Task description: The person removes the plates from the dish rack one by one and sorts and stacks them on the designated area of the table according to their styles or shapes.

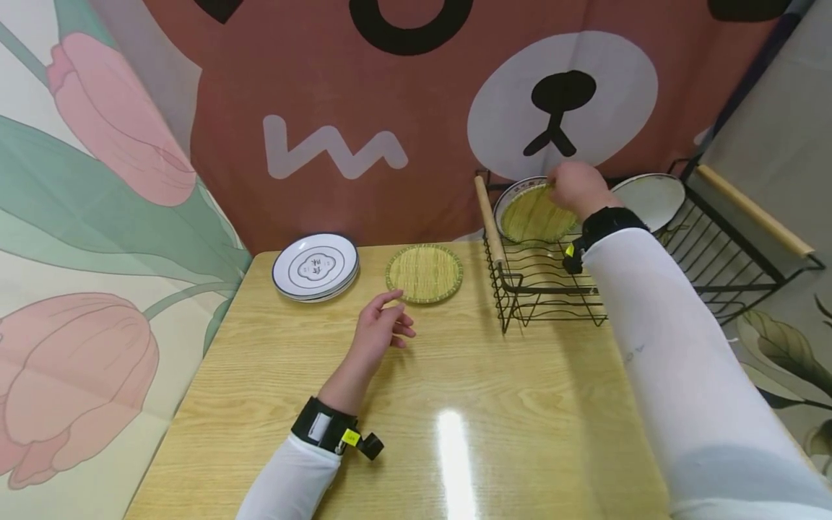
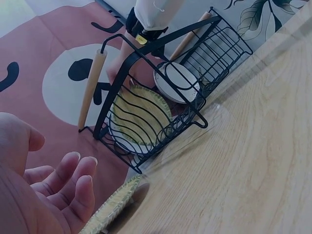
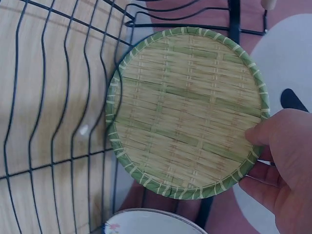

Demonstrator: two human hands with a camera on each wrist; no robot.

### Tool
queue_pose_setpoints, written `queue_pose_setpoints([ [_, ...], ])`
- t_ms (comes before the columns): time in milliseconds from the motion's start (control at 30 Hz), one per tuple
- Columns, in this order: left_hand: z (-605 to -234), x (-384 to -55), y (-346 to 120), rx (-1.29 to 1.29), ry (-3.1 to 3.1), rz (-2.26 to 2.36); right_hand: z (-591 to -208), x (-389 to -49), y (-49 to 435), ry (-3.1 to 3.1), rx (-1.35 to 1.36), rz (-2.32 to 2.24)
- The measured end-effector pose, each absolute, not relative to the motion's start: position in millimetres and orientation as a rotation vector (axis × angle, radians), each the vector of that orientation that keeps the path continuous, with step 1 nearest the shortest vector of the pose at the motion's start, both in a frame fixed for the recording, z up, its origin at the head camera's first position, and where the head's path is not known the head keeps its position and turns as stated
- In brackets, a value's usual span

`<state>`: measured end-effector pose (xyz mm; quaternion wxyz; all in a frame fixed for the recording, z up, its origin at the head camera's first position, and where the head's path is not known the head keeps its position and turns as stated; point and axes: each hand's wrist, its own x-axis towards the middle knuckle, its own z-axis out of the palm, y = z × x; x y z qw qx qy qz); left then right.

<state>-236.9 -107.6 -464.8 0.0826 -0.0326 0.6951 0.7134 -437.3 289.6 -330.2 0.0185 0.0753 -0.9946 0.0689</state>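
My right hand pinches the rim of a round woven bamboo mat, thumb on its face. The mat stands tilted inside the black wire dish rack, in front of a plate with a patterned rim that it mostly hides. Farther right in the rack leans a white dish, whose painted rim shows in the right wrist view. Over the table, my left hand holds nothing, its fingers loosely bent. Just beyond its fingertips a second woven mat lies flat.
Stacked white plates with blue rims sit at the table's back left. The rack has wooden handles and stands at the back right of the wooden table. A printed cloth hangs behind.
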Motion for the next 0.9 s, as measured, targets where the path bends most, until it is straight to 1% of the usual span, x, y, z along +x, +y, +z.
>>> queue_pose_setpoints([
  [200, -463.6, -237.0, -108.6, -0.1, 2.08, 2.112, -304.3, -431.7, 292.5, -3.093, 0.211, 0.247],
  [667, -463.6, -240.1, -113.0, -0.112, 2.043, 2.156, -216.7, -404.1, 293.6, -2.949, 0.217, 0.451],
  [800, -461.0, -239.5, -112.9, -0.103, 2.038, 2.178, -203.7, -392.3, 292.9, -2.869, 0.188, 0.566],
  [900, -459.7, -239.7, -112.8, -0.092, 2.039, 2.191, -201.7, -384.8, 291.9, -2.811, 0.154, 0.808],
])
